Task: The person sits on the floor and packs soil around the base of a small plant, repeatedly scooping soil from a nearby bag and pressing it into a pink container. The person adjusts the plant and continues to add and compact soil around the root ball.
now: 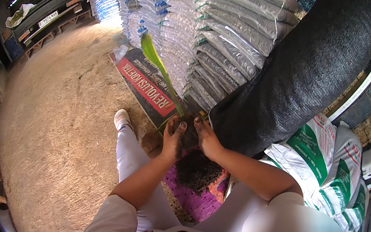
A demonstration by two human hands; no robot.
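Observation:
A long green leaf with yellow edges (158, 65), like a snake plant's, rises at a slant beyond my hands. My left hand (173, 139), dark with soil, is at the leaf's base with its thumb raised. Across a small gap is my right hand (207, 138), its soiled fingertips curled towards the same dark patch. Whether either hand grips the plant is hidden. Below my wrists, a heap of dark soil (197, 171) lies on a purple patterned sheet (200, 210) between my legs. A brown rounded thing (151, 141) sits left of my left hand.
A large black mesh roll (290, 80) leans close on the right, beside white and green printed sacks (317, 149). Stacked clear bags of stones (229, 45) rise ahead. A printed board (144, 85) lies before them. A truck (48, 12) stands far left across the rough floor (56, 117).

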